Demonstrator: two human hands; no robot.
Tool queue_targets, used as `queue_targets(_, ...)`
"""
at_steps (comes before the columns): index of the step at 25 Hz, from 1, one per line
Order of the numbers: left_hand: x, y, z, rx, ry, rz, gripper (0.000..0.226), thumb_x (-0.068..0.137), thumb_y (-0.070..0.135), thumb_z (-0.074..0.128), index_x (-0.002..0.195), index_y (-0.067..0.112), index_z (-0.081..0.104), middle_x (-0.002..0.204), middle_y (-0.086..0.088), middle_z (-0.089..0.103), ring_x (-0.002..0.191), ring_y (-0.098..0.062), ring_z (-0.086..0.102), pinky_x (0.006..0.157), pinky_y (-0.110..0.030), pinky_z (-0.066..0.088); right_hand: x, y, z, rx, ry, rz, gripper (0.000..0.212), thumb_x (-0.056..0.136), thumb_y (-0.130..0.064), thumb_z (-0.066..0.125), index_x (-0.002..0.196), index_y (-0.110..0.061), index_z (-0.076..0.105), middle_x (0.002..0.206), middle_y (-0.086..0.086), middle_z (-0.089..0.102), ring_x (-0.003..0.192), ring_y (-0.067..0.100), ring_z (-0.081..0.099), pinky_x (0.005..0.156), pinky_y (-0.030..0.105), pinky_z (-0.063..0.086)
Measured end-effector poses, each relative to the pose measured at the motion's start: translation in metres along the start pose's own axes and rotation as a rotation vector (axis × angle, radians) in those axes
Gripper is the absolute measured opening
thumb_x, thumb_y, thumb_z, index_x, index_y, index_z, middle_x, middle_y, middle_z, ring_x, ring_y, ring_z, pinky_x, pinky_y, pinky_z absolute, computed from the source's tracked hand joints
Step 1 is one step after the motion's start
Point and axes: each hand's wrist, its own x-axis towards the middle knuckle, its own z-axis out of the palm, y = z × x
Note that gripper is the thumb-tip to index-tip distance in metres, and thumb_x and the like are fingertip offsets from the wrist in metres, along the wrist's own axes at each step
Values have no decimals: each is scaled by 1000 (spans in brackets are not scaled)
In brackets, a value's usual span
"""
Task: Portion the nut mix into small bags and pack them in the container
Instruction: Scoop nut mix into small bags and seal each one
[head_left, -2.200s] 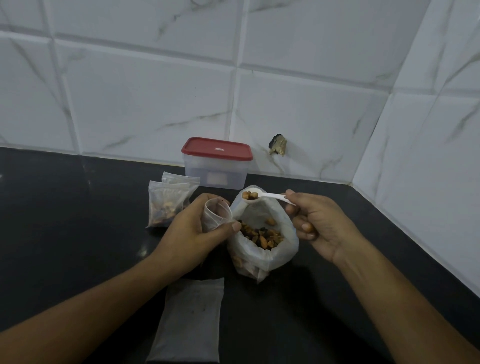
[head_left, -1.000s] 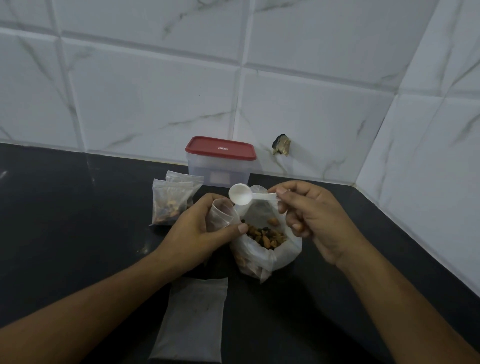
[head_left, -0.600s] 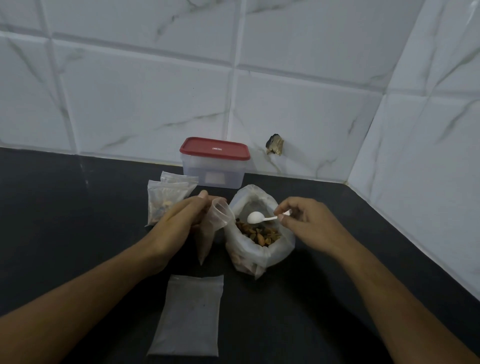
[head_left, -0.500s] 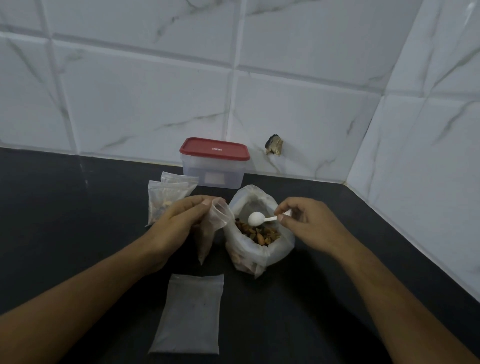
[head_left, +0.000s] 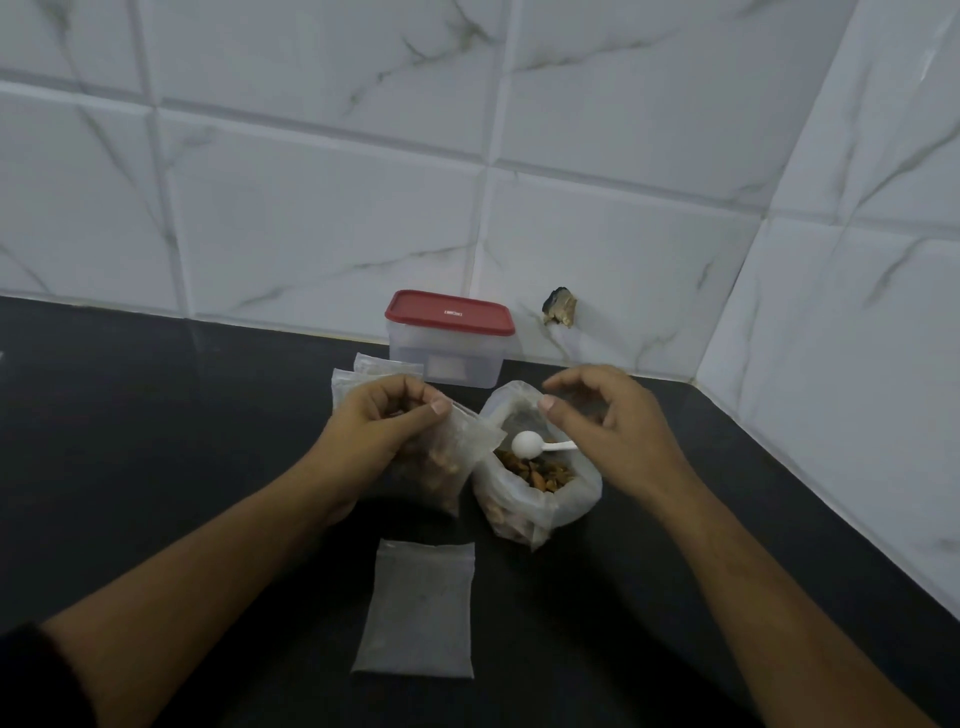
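Observation:
My left hand pinches the top of a small clear bag partly filled with nuts, held upright beside the big open bag of nut mix. A white plastic spoon lies in the big bag's mouth on the nuts. My right hand hovers just above the spoon, fingers loosely curved, holding nothing. Behind stands a clear container with a red lid, lid on. Two filled small bags lie to its front left, partly hidden by my left hand.
A flat pile of empty small bags lies on the black counter in front of me. White tiled walls meet in a corner at the back right, with a dark chipped spot in the tile.
My right hand let go of the spoon, which now rests in the big bag, and lifted slightly. My left hand pressed the small bag's mouth flat at the top.

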Motion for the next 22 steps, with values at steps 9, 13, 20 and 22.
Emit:
queue_targets(9,-16,8,-26,-274,62,71,10,91,23,68,92,14,71,98,-8,75,89,-22,72,71,-32,59,12,-58,56,264,-347,29,7,93,-20,75,98,-15,74,93,5,77,92,24,74,91,51,59)
queue_targets(13,-11,12,-32,-315,161,57,36,95,39,64,107,5,70,101,-13,74,88,-24,72,76,-39,60,24,-71,52,298,-231,-80,7,96,-17,71,90,-16,75,88,6,77,89,26,73,90,49,59)
queue_targets(20,-6,12,-31,-243,292,72,31,104,35,57,105,7,71,88,-3,70,80,-14,69,72,-29,59,10,-55,72,64,-340,-86,7,95,-17,72,93,-21,78,88,-5,76,85,7,71,85,36,61)
queue_targets(22,-7,11,-30,-231,281,77,31,104,34,58,105,7,72,92,-6,70,83,-17,69,78,-36,60,14,-58,65,221,-203,-102,8,96,-16,71,90,-17,77,84,0,75,78,10,70,76,28,58)
